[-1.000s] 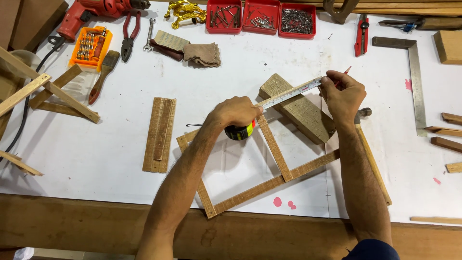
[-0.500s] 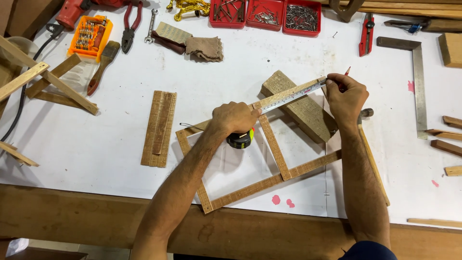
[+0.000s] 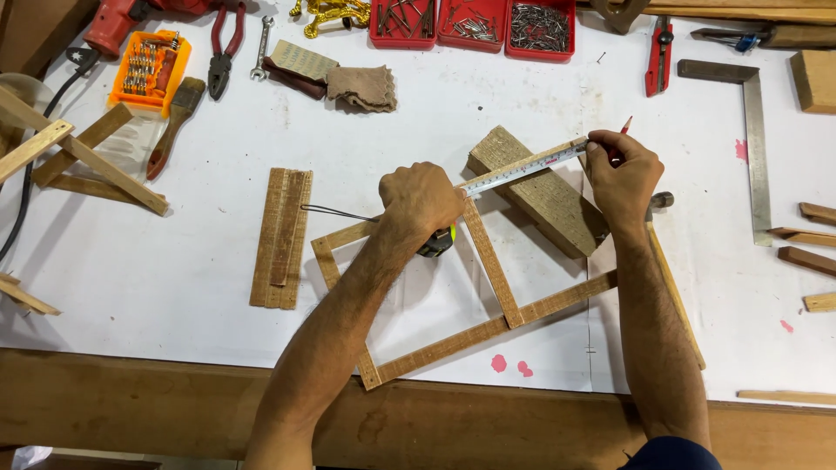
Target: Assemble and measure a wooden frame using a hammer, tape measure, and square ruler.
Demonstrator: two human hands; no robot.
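Tape measure is stretched along the top slat of the wooden frame, blade running from case to the slat's far end over the wood block. Left hand is closed over the tape's yellow-black case, pinning it on the frame's middle joint. Right hand pinches the blade tip against the slat end, red pencil tucked in the same fingers. Progress, my read: frame laid out, tape placed, no pencil mark visible on the slat yet. Around it: loose slats to the left, steel square on the right, red nail trays at top, all on the white table
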